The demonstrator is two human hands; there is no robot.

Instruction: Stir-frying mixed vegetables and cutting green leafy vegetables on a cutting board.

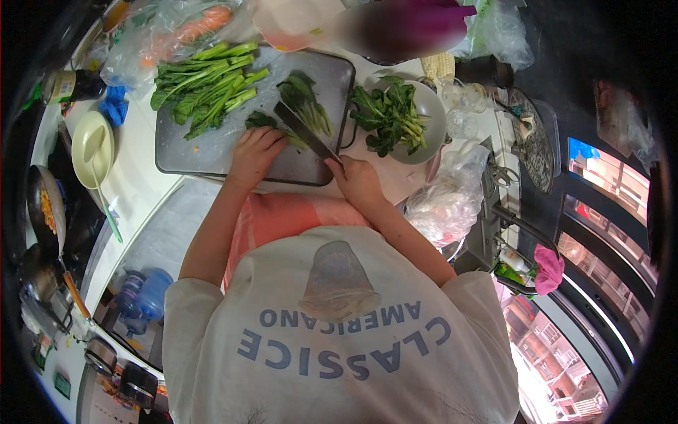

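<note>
My right hand (361,183) grips a kitchen knife (304,130), its dark blade slanting up and left across a cutting board (201,153). Beneath the fingers of my left hand (258,153) a leafy green stalk (260,120) is held down on the board, partly hidden by the hand. The blade lies between this stalk and a second small bunch of greens (304,100). A larger pile of leafy stems (212,87) covers the board's upper left. Right of the board, cut greens (389,114) fill part of a pale bowl (431,135) and hang over its rim.
At the upper left is a plastic bag with carrots (204,24). A pale green bowl with a spoon (87,132) stands at left, beyond it a frying pan with food (50,212). Glasses (462,123), corn (439,66), a crumpled plastic bag (450,196) and a faucet (522,225) are at right.
</note>
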